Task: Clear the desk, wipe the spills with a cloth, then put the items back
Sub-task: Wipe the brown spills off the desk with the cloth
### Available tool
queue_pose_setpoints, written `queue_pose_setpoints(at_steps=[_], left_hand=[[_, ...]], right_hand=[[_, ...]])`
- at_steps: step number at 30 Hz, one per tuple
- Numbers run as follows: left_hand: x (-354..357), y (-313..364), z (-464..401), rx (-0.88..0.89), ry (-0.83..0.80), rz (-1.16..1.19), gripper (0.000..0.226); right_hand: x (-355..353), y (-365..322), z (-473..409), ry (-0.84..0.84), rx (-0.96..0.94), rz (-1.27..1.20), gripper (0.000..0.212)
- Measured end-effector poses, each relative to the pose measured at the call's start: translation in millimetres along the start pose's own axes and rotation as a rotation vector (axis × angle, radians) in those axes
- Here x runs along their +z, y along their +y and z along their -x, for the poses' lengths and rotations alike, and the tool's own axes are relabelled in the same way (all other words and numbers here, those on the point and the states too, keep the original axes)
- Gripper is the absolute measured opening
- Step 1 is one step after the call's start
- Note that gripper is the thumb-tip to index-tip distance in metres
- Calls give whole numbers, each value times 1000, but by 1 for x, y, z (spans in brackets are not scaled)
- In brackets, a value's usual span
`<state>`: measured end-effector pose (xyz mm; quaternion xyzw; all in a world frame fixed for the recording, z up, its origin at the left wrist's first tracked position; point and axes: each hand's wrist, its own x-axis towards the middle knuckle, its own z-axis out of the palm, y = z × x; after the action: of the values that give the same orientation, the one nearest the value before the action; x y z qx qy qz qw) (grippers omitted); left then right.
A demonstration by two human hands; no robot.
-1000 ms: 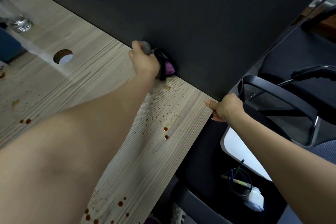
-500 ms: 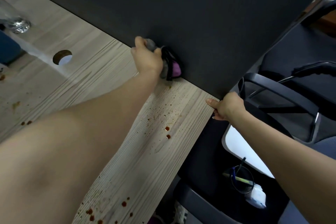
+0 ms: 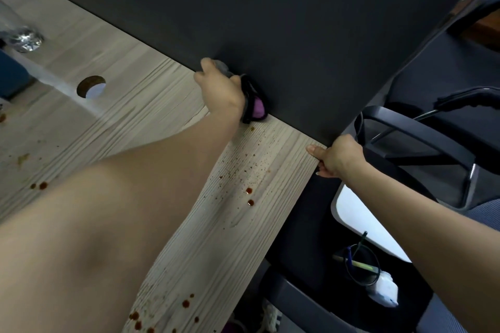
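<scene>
My left hand (image 3: 220,90) is closed on a bunched cloth (image 3: 255,105), black and grey with a purple patch, and presses it on the light wooden desk (image 3: 151,105) where the top meets the dark partition. My right hand (image 3: 336,157) grips the desk's right edge, thumb on top. Reddish-brown spill drops (image 3: 249,196) and fine specks lie just in front of the cloth, with more drops (image 3: 186,303) near the front edge and others (image 3: 40,185) to the left of my forearm.
A dark partition (image 3: 270,21) walls the back of the desk. A round cable hole (image 3: 91,86) and a shiny clear object (image 3: 25,38) are at the left. Right of the desk stand black office chairs (image 3: 422,143) and a black pen holder (image 3: 362,265) lower down.
My left hand has shifted the cloth slightly along the partition edge; the right hand keeps its grip on the desk edge.
</scene>
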<state>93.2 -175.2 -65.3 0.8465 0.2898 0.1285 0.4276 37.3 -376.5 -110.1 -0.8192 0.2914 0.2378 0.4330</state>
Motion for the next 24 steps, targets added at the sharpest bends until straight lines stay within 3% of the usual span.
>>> queue_pose_setpoints(at_steps=[6,14,20,24], left_hand=[[20,3,46,-20,-121,99,26],[12,2,41,-22,-147,121,34],[-33,-5,16,160,-75,-264,32],[-26,-34,8,214,-342,-599,50]], right_hand=[[0,0,1,12,-3,17,46],[0,-1,1,13,11,13,52],[2,-2,3,4,27,-25,46],[3,-3,2,7,22,-24,48]])
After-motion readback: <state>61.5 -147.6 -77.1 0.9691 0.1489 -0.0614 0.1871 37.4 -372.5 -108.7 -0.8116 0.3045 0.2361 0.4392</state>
